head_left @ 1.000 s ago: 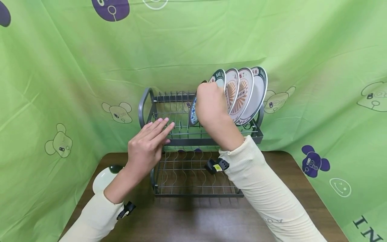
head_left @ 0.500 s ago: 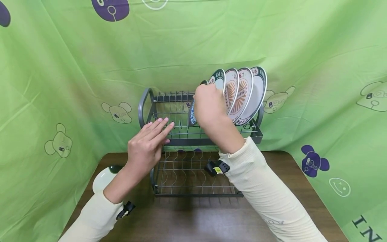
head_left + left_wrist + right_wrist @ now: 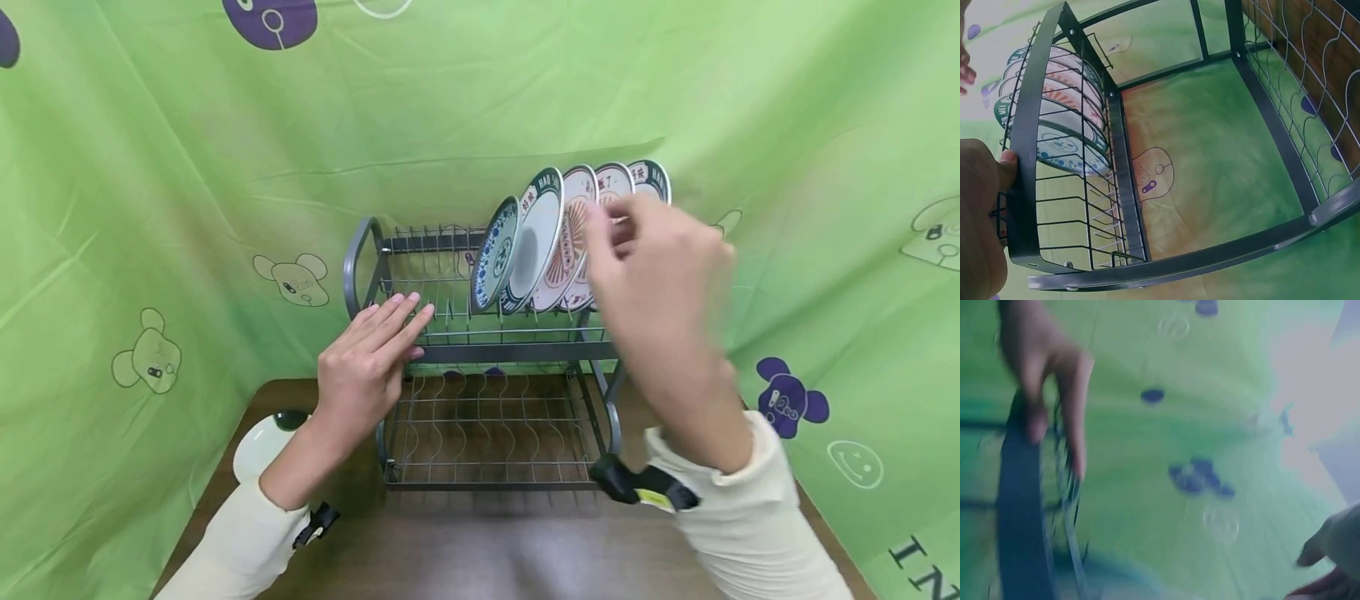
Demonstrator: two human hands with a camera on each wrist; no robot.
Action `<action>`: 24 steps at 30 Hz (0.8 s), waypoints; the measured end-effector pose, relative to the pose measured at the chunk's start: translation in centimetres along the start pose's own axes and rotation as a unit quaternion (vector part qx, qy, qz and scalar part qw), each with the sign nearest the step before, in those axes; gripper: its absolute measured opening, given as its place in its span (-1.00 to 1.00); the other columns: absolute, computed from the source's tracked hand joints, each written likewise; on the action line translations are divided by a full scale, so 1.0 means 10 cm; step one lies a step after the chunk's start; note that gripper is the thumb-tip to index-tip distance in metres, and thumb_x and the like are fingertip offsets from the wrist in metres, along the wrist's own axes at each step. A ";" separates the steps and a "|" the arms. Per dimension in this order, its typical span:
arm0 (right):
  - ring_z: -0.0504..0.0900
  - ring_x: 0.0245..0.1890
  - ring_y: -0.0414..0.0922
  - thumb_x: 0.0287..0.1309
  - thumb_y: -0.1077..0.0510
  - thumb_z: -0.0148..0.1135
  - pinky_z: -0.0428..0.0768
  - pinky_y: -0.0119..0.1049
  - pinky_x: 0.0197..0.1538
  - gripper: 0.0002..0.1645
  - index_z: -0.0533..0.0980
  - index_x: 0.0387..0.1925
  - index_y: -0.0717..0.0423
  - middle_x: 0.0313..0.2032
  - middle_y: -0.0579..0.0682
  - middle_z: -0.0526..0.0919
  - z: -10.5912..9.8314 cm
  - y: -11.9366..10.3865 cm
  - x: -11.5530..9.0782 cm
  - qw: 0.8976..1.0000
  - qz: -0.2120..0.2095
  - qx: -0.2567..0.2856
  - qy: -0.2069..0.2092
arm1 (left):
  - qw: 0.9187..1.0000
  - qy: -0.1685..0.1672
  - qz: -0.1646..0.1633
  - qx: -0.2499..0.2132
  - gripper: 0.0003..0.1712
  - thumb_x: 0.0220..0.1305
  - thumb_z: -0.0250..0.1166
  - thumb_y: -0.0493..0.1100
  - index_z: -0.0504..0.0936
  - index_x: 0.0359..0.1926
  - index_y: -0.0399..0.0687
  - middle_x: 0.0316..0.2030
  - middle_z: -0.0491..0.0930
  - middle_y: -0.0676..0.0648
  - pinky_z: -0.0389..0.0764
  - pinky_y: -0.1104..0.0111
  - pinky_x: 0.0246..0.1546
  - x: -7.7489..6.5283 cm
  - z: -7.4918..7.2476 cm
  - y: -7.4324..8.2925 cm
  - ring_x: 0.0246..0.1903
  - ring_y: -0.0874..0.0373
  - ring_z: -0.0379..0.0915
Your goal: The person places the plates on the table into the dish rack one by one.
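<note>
A grey two-tier dish rack [image 3: 510, 353] stands on the table. My left hand [image 3: 363, 362] holds its upper front rail near the left end; in the right wrist view the thumb lies on one side and a finger [image 3: 1075, 425] on the other. My right hand [image 3: 663, 283], blurred, hangs in front of the rack's right end, fingers loosely bent, holding nothing. A blue-patterned plate [image 3: 495, 258] leans in the upper tier. To its right stand a green-rimmed plate [image 3: 538, 242] and several more, partly hidden by my right hand.
A white dish with a green patch [image 3: 258, 446] lies on the brown table [image 3: 465, 542] at the left, partly covered by my left forearm. The lower tier [image 3: 487, 442] has wavy wires. A green printed cloth [image 3: 420, 100] hangs behind and at both sides.
My right hand has let go of the blue-patterned plate and moved right, towards the head camera. The plate stays leaning in the rack, now in plain sight. My left hand has not moved.
</note>
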State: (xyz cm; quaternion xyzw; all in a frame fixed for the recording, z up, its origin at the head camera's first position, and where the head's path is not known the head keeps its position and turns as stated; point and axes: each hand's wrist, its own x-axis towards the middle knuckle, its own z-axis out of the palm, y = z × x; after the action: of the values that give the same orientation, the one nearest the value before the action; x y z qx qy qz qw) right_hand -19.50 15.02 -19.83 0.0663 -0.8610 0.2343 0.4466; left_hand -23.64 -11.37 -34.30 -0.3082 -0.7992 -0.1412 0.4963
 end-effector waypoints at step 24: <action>0.76 0.07 -0.09 0.26 -0.14 0.30 0.32 -0.86 0.20 -0.46 0.72 -0.04 0.26 -0.01 0.20 0.78 0.21 1.58 -0.62 0.967 -0.212 0.094 -0.102 | 1.000 0.027 0.005 -0.004 -0.61 0.57 0.10 -0.04 0.69 0.21 -0.04 0.19 0.68 -0.13 0.54 0.11 0.38 -0.03 0.06 -0.01 0.21 -0.05 0.63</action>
State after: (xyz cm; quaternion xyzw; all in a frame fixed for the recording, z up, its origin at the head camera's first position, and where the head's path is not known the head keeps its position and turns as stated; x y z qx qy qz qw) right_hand -22.48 27.45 -31.24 0.3122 -0.8426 0.2062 0.3873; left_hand -23.98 -11.23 -34.85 -0.3101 -0.7835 -0.1498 0.5172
